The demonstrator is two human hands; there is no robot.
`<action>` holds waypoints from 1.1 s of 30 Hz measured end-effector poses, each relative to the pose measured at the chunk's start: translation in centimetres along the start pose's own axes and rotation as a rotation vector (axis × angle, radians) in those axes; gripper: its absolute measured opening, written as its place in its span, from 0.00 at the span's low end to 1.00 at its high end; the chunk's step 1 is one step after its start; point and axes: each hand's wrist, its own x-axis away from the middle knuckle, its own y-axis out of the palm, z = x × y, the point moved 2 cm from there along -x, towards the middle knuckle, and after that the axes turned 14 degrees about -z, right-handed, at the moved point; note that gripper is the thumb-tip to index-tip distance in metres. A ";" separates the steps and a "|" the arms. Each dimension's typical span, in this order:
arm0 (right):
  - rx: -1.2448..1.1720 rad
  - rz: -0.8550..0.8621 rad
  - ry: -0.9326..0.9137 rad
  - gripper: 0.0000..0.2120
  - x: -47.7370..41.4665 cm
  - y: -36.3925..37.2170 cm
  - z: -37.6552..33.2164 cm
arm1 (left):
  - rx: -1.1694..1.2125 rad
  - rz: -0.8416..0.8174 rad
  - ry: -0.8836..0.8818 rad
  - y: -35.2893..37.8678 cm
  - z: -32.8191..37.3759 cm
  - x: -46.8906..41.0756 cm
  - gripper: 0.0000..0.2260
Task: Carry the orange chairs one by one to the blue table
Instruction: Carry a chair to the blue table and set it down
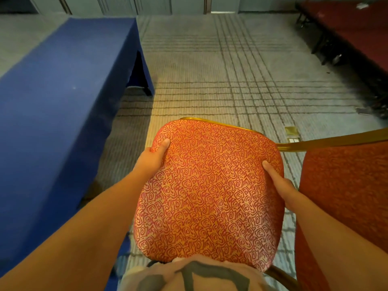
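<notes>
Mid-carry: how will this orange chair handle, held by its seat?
The orange chair is probably stiff: its gold frame looks metal. It may tip toward the backrest, which lies outside the right hand. Its patterned fabric likely resists slipping.

A pale grey carpeted floor [210,70], crossed by dark grid lines, fills the middle and upper part of the frame. A long blue-draped surface [52,91] stands on it along the left side, its cloth hanging to the carpet. A brass floor plate [291,131] sits in the carpet at middle right, with a small flat dark object [363,110] near the right edge. A dark red platform [357,28] on black legs stands at upper right, with a white scrap [361,5] on top.
</notes>
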 end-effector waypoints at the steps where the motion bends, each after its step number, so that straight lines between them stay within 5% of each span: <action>1: 0.006 0.000 -0.007 0.69 -1.4 0.8 -1.9 | -0.014 -0.001 0.002 -1.0 1.2 -2.1 0.41; 13: 0.060 -0.038 -0.086 0.66 -17.5 7.2 -24.4 | 0.035 0.038 0.080 -11.7 13.4 -22.6 0.34; 18: 0.121 -0.053 -0.098 0.64 -27.5 8.8 -32.7 | 0.074 0.066 -0.005 -13.9 16.3 -32.4 0.46; 23: 0.147 -0.092 -0.092 0.60 -38.8 9.6 -42.1 | 0.094 0.143 -0.007 -16.6 22.5 -42.0 0.38; 28: 0.188 -0.126 -0.065 0.59 -47.4 10.6 -49.2 | 0.137 0.175 -0.066 -18.8 25.6 -49.7 0.47; 33: 0.197 -0.143 -0.071 0.59 -53.6 13.0 -54.4 | 0.117 0.178 -0.074 -21.3 28.6 -57.2 0.43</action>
